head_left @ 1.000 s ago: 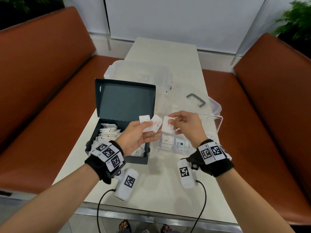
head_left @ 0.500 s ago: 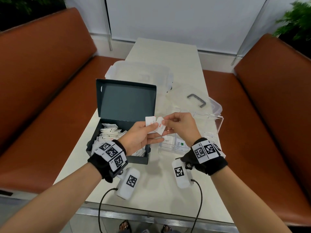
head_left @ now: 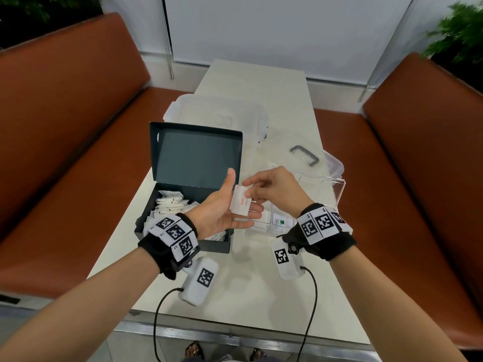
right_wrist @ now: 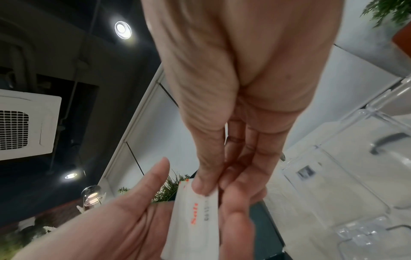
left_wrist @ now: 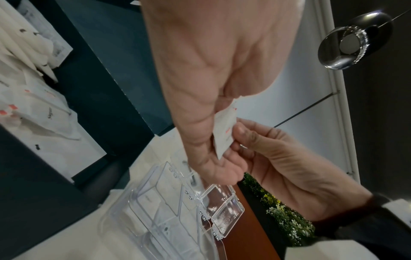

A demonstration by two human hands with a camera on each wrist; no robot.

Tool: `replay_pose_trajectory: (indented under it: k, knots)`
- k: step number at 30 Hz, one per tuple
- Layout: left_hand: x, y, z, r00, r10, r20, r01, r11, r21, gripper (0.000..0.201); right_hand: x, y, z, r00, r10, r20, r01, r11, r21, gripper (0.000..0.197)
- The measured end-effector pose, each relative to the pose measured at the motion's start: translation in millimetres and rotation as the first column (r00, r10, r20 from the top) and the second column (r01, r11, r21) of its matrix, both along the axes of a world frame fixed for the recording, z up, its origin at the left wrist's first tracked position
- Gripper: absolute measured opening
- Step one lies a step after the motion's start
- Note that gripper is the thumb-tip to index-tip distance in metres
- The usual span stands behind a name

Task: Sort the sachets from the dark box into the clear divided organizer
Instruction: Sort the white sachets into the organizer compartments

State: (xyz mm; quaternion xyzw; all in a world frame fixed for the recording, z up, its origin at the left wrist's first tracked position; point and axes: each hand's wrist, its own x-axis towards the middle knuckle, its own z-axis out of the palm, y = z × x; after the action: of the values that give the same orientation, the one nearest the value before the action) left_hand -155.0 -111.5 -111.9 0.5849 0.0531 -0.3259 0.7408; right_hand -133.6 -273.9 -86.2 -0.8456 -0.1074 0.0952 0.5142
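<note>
Left hand (head_left: 222, 212) has flattened, palm up; your right hand (head_left: 274, 192) fingers pinch the salt sachet (head_left: 240, 203) off it. Next: organizer (head_left: 337, 189), 3 o'clock.

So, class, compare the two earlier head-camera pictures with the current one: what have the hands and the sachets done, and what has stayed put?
The left hand has opened flat, palm up, and the fanned sachets now lie as one stack on its fingers. The right hand has closed in and pinches the stack's top edge. The dark box, clear organizer and table have not moved.
</note>
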Motion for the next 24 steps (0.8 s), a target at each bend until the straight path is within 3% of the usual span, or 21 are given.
replay_pose_trajectory:
  k: [4,9,13,19,24]
  knots:
    - [1.3,-8.6,0.2,0.999,0.015,0.036,-0.015,1.000,-0.001,0.080,-2.5,-2.8,1.8,1.000,0.009,0.025,-0.007,0.999,-0.048,0.012]
    - [1.7,-18.6,1.3,0.992,-0.101,0.071,0.097,0.994,0.055,0.069,-6.3,-20.7,4.7,1.000,-0.014,-0.008,0.013,0.999,-0.051,0.012]
    - [1.3,-24.8,-5.1,0.983,-0.077,0.167,0.063,0.994,0.086,0.029,-7.7,-45.2,1.1,0.989,-0.138,-0.060,0.138,0.990,-0.001,0.013]
    - [1.0,-42.0,-10.0,0.935,-0.012,0.356,-0.049,0.986,0.162,0.034,-15.4,-68.3,-5.6,0.976,-0.188,-0.110,0.201,0.972,0.123,0.016]
    - [1.5,-61.2,-12.2,0.928,0.018,0.372,-0.070,0.990,0.126,0.033,-19.7,-78.0,-11.8,0.959,-0.238,-0.152,0.272,0.923,0.273,0.019]
